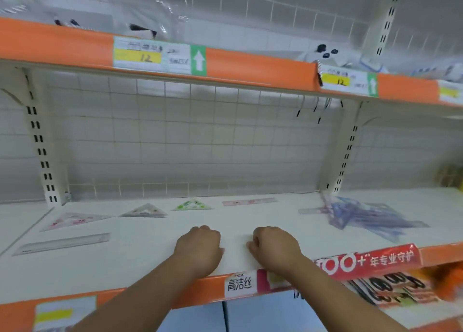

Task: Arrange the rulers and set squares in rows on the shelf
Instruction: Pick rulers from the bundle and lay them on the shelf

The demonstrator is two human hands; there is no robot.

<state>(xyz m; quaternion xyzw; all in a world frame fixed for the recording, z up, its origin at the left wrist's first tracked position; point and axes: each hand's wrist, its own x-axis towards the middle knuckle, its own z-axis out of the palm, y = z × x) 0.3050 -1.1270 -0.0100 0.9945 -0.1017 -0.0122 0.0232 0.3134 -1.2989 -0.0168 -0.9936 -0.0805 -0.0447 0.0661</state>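
On the white shelf (pixel 140 261) lie a pink set square (pixel 72 220), a clear set square (pixel 144 211), a green set square (pixel 192 204) and a pink ruler (pixel 249 201) in a row near the back. A clear ruler (pixel 62 243) lies at the front left. A loose heap of bluish rulers and set squares (pixel 363 216) sits at the right. My left hand (pixel 200 246) and my right hand (pixel 274 247) rest on the shelf's front middle, fingers curled under, holding nothing.
An upper orange-edged shelf (pixel 75 46) with price tags overhangs. A wire grid (pixel 175 141) backs the shelf, flanked by slotted uprights (pixel 40 143). A red banner (pixel 370 261) hangs on the front edge at the right.
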